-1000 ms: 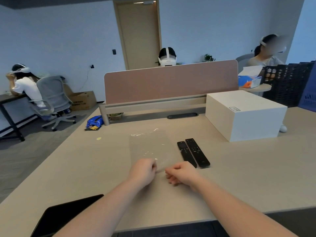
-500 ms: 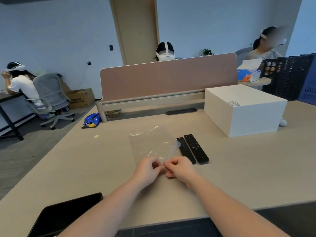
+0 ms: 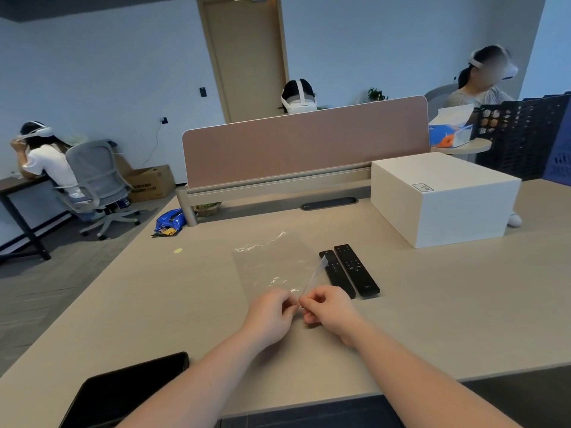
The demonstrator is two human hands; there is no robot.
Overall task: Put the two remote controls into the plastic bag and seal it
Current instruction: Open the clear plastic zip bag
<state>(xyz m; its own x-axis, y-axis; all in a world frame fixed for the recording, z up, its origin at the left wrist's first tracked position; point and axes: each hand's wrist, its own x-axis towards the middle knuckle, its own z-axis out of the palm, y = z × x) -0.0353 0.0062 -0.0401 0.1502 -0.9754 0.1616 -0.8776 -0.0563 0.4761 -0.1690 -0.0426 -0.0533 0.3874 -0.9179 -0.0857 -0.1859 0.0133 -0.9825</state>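
Observation:
A clear plastic bag (image 3: 272, 264) lies flat on the beige desk (image 3: 432, 304), its near edge at my hands. My left hand (image 3: 270, 313) pinches that near edge. My right hand (image 3: 329, 310) pinches a thin clear strip (image 3: 315, 278) of the bag, which rises up and to the right from my fingers. Two black remote controls lie side by side just right of the bag: the shorter one (image 3: 336, 273) on the left, the longer one (image 3: 357, 270) on the right. My right hand is close to their near ends without touching them.
A white box (image 3: 441, 199) stands at the back right of the desk. A pink divider panel (image 3: 302, 143) runs across the far edge. A black tablet (image 3: 123, 393) lies at the near left corner. Other people sit beyond the desk and at left.
My hands came together at the bag's near edge and the right hand pulled a thin strip up from it. The camera view shifted slightly.

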